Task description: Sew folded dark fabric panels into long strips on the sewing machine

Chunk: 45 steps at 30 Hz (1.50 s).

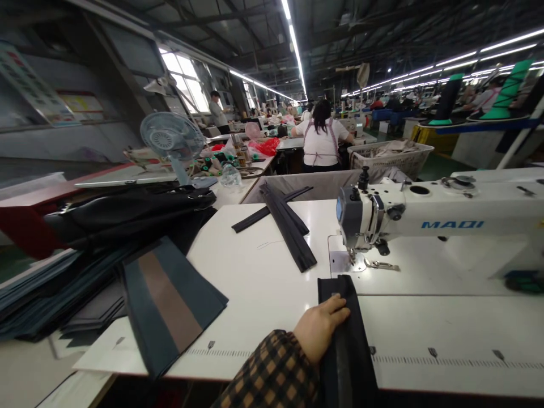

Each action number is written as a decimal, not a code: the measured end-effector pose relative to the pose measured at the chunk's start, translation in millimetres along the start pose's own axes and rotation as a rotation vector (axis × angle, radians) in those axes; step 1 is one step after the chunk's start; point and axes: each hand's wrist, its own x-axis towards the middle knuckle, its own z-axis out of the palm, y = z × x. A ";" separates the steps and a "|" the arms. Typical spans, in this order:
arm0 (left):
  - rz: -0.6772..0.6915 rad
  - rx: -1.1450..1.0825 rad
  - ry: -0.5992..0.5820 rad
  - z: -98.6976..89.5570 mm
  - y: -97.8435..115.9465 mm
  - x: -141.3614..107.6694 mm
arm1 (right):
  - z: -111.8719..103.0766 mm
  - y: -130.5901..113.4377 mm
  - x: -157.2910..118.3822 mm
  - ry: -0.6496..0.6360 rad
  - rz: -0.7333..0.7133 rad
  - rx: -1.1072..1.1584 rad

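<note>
My left hand [319, 328], in a checked sleeve, is on a black fabric strip [355, 357] at the front of the sewing table. Its fingers are bent together over the folded middle of the strip, and the thumb is hard to make out. The strip's far end lies just short of the needle plate [339, 262] of the sewing machine [425, 212]; its near end runs past the table's front edge. My right hand is out of view. Beyond the left hand, several narrow black strips [289, 229] lie crossed on the white tabletop [250, 289].
At left lie blue-grey panels with a brown stripe [170, 300], beside stacked dark pieces [55, 294] and a black bag-like piece [136, 209]. A fan [172, 136] stands behind them. Ahead, a co-worker [322, 139] sits near a white basket [391, 158]. Thread cones [450, 96] stand at right.
</note>
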 end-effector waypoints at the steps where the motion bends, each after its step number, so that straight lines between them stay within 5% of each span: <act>1: 0.024 -0.019 0.006 2.7 5.3 8.4 | -1.8 -2.5 0.9 0.007 0.043 -0.013; 5: 0.039 0.004 0.024 9.8 25.4 30.8 | -4.0 11.5 12.5 -0.048 0.203 -0.232; 10: -0.018 0.068 0.040 13.3 36.0 33.3 | 5.8 32.6 20.2 -0.152 0.202 -0.451; 22: -0.110 0.073 0.004 13.0 32.6 45.1 | -1.4 33.9 27.0 -0.168 0.113 -0.639; 28: -0.595 -0.158 0.296 8.9 23.8 23.1 | -0.7 33.3 29.1 -0.145 0.079 -0.673; 31: -0.618 -0.269 0.152 9.3 35.2 21.4 | 1.5 32.4 27.5 -0.145 0.115 -0.635; 39: -0.643 0.208 -0.151 31.3 72.2 60.0 | 2.6 29.8 25.7 -0.087 0.215 -0.425; 45: -0.517 0.074 -0.046 18.0 61.3 62.0 | 2.7 30.7 23.7 -0.067 0.228 -0.366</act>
